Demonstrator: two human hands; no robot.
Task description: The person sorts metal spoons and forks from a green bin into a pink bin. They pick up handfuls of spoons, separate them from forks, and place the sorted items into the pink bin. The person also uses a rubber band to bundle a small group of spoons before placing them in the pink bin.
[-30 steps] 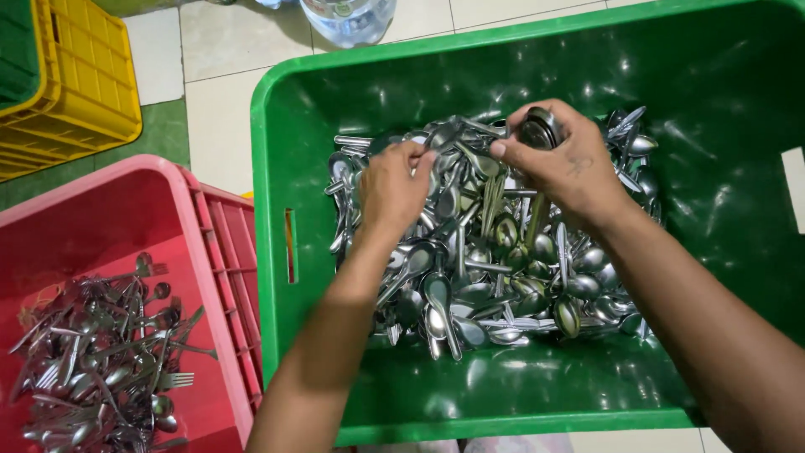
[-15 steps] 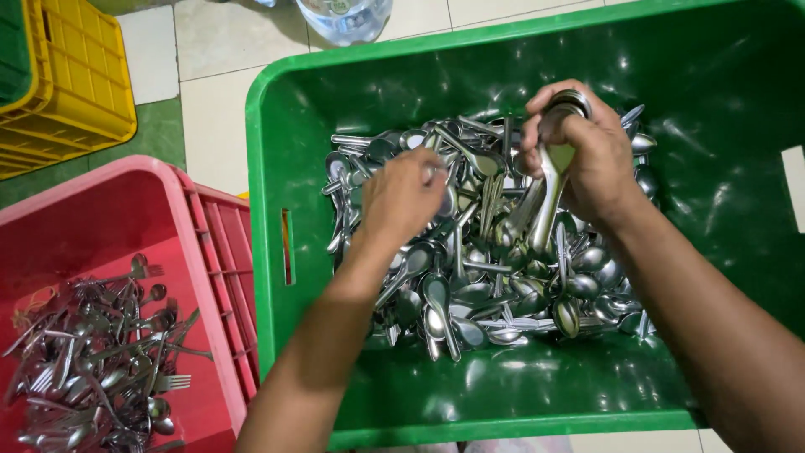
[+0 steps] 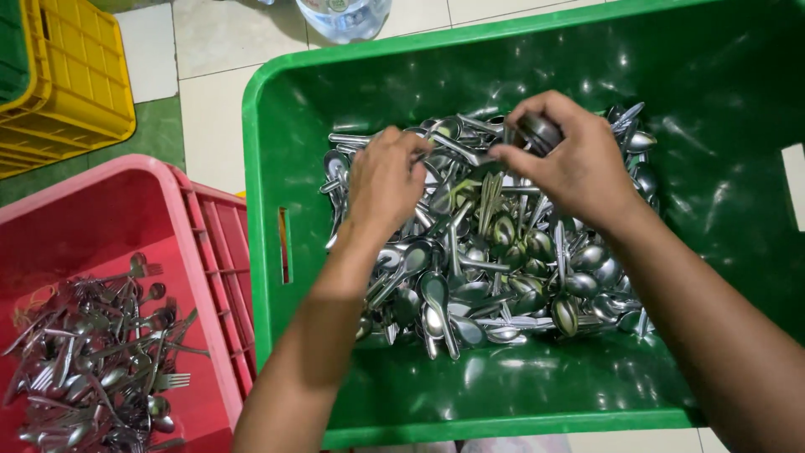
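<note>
A: What is nearest?

B: A heap of shiny steel spoons [image 3: 486, 268] in the green crate [image 3: 277, 134]. The left hand [image 3: 384, 180] rests curled on them, its grip unclear.

A: And beyond?

B: The right hand [image 3: 570, 164] pinches a bunch of spoons [image 3: 537, 132]. Forks [image 3: 101, 352] fill the red crate [image 3: 210, 226]; a yellow crate [image 3: 84, 75] stands farthest.

tiled floor [image 3: 210, 92], green crate [image 3: 352, 428], red crate [image 3: 84, 193], yellow crate [image 3: 92, 75]
</note>
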